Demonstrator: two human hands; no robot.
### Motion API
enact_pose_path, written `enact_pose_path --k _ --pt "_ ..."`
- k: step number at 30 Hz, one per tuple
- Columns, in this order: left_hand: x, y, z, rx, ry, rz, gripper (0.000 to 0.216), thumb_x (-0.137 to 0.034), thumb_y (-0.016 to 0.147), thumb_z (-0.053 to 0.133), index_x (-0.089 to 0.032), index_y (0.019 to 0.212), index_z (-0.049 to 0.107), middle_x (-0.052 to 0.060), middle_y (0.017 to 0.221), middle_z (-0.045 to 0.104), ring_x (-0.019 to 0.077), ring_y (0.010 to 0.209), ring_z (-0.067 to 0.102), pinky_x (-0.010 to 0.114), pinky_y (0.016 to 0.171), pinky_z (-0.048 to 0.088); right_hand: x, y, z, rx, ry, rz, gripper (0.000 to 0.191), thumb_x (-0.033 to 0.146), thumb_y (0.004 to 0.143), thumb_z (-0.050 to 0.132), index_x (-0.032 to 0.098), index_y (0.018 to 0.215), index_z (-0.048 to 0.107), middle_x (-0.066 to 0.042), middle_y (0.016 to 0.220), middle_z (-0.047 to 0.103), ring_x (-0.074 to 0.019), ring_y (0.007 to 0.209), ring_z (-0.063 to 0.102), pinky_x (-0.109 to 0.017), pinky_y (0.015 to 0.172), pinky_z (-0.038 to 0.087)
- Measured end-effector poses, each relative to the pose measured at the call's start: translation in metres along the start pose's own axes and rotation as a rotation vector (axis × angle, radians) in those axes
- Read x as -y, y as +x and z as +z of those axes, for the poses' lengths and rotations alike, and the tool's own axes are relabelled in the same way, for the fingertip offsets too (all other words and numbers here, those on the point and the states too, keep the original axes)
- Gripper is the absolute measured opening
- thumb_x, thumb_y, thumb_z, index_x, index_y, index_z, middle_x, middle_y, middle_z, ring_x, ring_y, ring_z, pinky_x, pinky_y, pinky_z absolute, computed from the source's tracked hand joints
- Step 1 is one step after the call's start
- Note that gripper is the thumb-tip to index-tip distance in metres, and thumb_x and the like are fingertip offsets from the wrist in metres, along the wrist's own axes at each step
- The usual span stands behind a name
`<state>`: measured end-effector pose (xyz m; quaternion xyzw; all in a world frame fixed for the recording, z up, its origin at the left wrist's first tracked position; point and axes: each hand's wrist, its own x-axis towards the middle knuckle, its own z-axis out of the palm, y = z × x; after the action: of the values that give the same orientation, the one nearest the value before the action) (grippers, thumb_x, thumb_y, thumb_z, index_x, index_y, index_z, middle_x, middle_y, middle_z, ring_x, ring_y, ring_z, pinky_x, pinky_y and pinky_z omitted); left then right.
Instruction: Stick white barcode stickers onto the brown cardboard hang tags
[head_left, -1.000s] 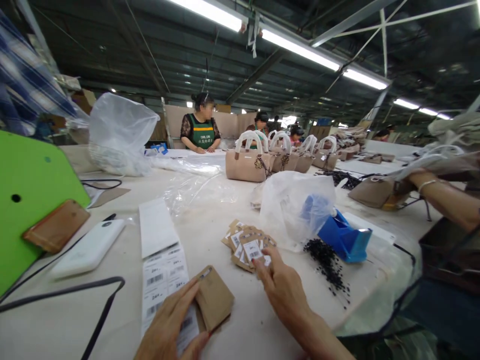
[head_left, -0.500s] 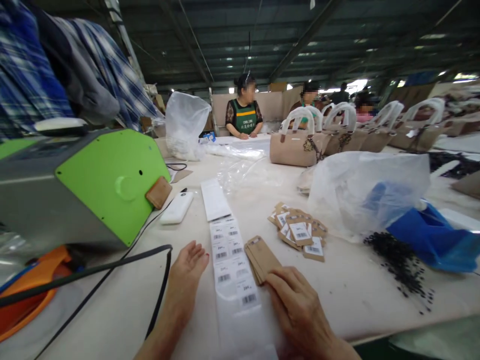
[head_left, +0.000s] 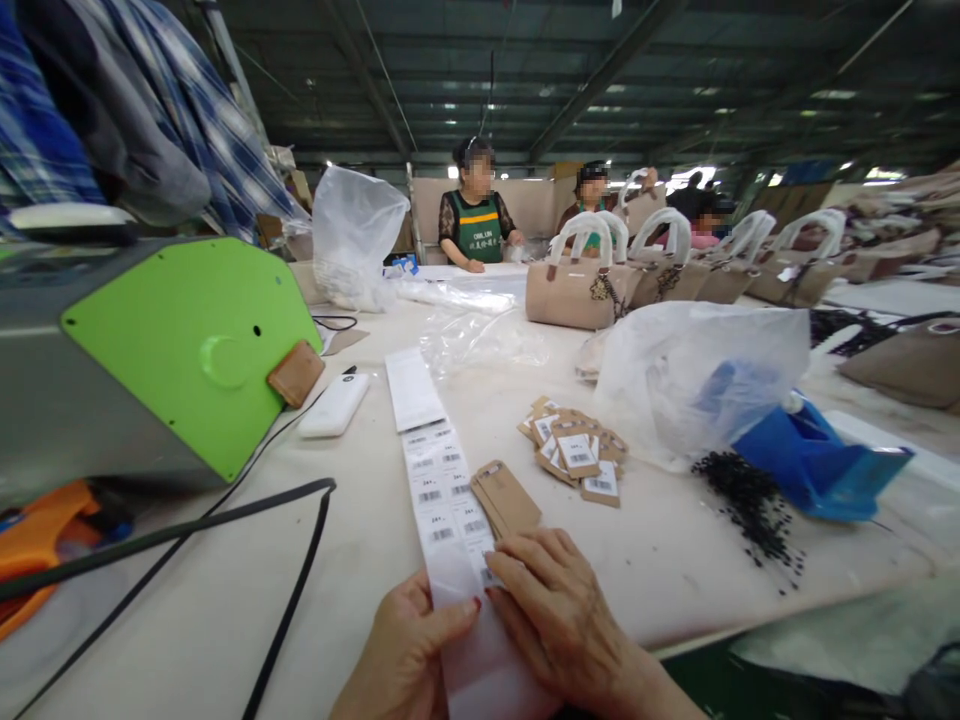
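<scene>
Head-cam view of a long pale worktable (head_left: 187, 620) in a factory hall. At bottom centre, both hands meet on a long strip of barcode stickers (head_left: 442, 490) that runs away up the table. Left hand (head_left: 405, 655) holds the strip's near edge, thumb on top, fingers curled under. Right hand (head_left: 559, 620) lies on the strip, fingers bent, fingertips pressing at a sticker near the strip's right edge; can't tell if one is lifted. Just beyond the right hand, touching the strip's edge, sits a small stack of plain brown card tags (head_left: 506, 497). Further right, apart, a loose pile of tags w/ stickers on them (head_left: 574, 452). Past that: clear plastic bag (head_left: 697, 375), blue box (head_left: 814, 460), scatter of small black fasteners (head_left: 750, 505). At left, a green-sided machine (head_left: 187, 350) w/ a black cable (head_left: 225, 525); a white power bank (head_left: 334, 405) lies near it. Background: a row of beige handbags (head_left: 574, 290) and a seated co-worker in a green apron (head_left: 476, 225).
</scene>
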<state>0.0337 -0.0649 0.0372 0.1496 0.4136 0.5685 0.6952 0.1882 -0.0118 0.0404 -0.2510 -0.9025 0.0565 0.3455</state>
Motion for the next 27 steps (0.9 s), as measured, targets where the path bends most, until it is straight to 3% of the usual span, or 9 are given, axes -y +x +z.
enact_pose_path --k 7,18,27 --pt "-0.004 -0.011 0.005 0.039 0.002 -0.047 0.042 -0.016 0.055 0.082 -0.012 0.096 0.074 0.014 0.090 0.074 0.0310 0.090 0.067 0.042 0.085 0.048 -0.002 0.003 -0.010 0.105 0.237 0.055 0.034 0.024 0.082 0.059 0.018 0.115 0.055 -0.008 0.110 0.062 -0.0241 0.105 0.052 -0.041 0.093 0.037" --pt "-0.006 -0.013 -0.001 0.074 0.120 0.027 0.034 -0.019 0.058 0.079 -0.016 0.092 0.076 0.011 0.089 0.075 0.0298 0.096 0.065 0.041 0.093 0.045 0.010 0.001 0.011 -0.092 0.495 0.241 0.024 0.013 0.082 0.055 0.023 0.102 0.063 -0.003 0.097 0.068 -0.0197 0.096 0.058 -0.037 0.086 0.044" --pt "-0.007 -0.015 -0.012 0.070 0.224 0.044 0.036 -0.028 0.061 0.079 -0.015 0.094 0.075 0.010 0.084 0.074 0.0300 0.092 0.065 0.042 0.090 0.045 0.009 -0.001 0.024 -0.102 0.661 0.409 0.014 0.017 0.080 0.061 0.024 0.088 0.071 -0.003 0.089 0.070 -0.0189 0.090 0.062 -0.034 0.081 0.048"
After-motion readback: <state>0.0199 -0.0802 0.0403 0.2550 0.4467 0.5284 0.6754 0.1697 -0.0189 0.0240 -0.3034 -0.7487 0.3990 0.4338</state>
